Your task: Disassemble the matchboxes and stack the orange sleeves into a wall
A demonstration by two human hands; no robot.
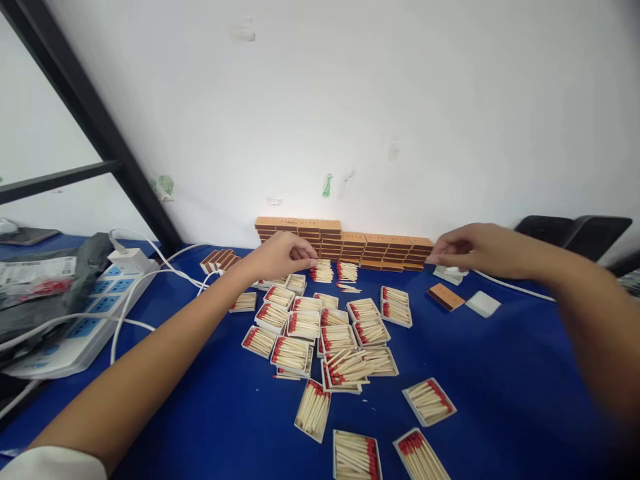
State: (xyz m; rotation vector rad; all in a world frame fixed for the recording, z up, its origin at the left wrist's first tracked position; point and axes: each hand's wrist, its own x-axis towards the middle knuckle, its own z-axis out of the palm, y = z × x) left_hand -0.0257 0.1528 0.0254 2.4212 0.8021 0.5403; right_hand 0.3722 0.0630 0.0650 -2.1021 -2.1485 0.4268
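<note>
My left hand (286,256) is curled, its fingertips at the left edge of a small heap of loose red-tipped matches (324,271); what lies between its fingers, if anything, is hidden. Another loose heap (347,272) lies just right of it. By the right end of a long stack of orange matchboxes (380,248) hovers my right hand (473,248), fingers bent, with a gap between thumb and fingers and no object visible there. Below it are a white tray (451,274), an orange matchbox sleeve (445,297) and another white piece (483,304).
Many match-filled trays (304,325) crowd the middle of the blue table (215,407), some stacked. Several more (429,401) lie nearer. Matchboxes (220,261) lean at the left. White cables, a power strip (95,327) and a dark bag (55,293) occupy the left side.
</note>
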